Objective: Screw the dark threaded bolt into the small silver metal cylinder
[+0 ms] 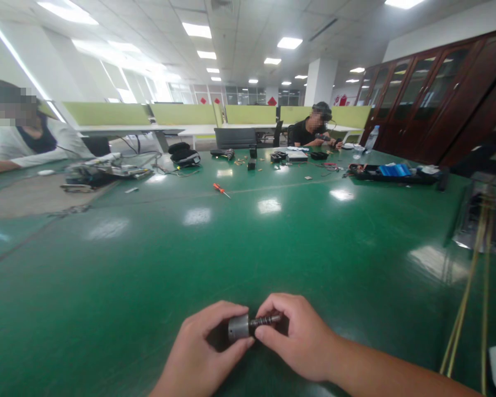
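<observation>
Low in the head view, a grey metal cylinder [238, 327] sits between the thumb and fingers of my left hand [202, 347]. A thin ridged metal shaft [267, 320], with what looks like a spring around it, sticks out of the cylinder's right end. My right hand [300, 336] pinches this shaft close to the cylinder, thumb below and index finger above. Both hands are just over the green tabletop [215, 259]. The fingers hide part of the shaft and the cylinder's left end.
An orange screwdriver [220, 189] lies mid-table. Farther back are black boxes [278, 156], a black tray with blue packets [394, 170] and a water bottle [372, 139]. Yellow rods [475, 275] stand at the right. One person [28, 132] sits at the left, another [310, 129] at the far side.
</observation>
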`<state>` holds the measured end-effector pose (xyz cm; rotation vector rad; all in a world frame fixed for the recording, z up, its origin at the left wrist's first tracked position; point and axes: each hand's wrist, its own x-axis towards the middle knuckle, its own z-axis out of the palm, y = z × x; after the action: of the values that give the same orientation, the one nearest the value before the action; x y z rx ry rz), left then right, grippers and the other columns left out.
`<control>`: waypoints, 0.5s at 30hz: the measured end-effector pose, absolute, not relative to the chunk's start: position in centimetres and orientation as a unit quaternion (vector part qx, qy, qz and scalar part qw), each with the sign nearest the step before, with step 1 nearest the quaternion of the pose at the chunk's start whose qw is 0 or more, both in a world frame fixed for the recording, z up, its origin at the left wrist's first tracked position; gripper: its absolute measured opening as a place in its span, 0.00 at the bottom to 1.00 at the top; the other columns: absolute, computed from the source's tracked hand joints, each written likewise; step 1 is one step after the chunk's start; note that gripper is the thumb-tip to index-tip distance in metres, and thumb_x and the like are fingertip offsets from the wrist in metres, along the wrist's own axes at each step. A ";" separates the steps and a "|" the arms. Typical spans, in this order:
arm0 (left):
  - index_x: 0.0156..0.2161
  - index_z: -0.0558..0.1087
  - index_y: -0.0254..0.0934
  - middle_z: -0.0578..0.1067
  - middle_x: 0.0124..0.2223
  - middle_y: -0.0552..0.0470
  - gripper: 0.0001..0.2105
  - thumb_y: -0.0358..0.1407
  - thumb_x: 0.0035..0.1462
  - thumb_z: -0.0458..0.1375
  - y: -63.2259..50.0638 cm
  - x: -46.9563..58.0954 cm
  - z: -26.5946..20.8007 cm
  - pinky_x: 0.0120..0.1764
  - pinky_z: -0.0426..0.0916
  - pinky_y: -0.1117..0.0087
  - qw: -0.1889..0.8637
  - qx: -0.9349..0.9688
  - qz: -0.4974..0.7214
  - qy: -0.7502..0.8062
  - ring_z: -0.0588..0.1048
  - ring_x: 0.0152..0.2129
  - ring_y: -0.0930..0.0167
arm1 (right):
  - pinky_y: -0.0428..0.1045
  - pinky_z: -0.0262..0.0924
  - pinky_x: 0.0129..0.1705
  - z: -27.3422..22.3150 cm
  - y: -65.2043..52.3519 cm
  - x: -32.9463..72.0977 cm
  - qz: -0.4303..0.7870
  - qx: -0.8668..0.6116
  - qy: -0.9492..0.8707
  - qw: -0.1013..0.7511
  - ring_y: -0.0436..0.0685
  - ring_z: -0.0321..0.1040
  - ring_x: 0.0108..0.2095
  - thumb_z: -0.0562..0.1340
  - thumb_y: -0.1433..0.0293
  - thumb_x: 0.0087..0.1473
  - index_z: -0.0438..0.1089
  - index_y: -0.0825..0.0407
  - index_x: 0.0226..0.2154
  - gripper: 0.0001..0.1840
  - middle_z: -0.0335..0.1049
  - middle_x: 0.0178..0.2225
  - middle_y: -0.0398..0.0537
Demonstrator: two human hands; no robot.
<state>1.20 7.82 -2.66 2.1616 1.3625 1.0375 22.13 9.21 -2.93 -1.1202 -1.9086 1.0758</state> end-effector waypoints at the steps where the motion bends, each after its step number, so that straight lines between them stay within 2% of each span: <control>1: 0.41 0.77 0.44 0.80 0.36 0.55 0.10 0.36 0.51 0.67 7.8 1.2 -2.6 0.37 0.73 0.75 0.188 0.770 0.373 0.482 0.79 0.32 0.70 | 0.45 0.55 0.33 -2.9 9.2 22.1 0.413 -0.430 -0.730 0.335 0.50 0.66 0.29 0.65 0.71 0.51 0.73 0.51 0.32 0.03 0.71 0.27 0.40; 15: 0.40 0.77 0.44 0.79 0.36 0.55 0.10 0.36 0.51 0.67 7.8 1.2 -2.4 0.36 0.73 0.75 0.188 0.764 0.382 0.485 0.78 0.32 0.70 | 0.45 0.54 0.31 -3.1 9.2 22.1 0.417 -0.436 -0.718 0.349 0.50 0.64 0.28 0.64 0.70 0.51 0.72 0.51 0.31 0.02 0.69 0.26 0.39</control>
<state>1.23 7.80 -2.42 2.1496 1.3639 1.0757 22.10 9.19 -3.11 -1.1289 -1.8602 1.0795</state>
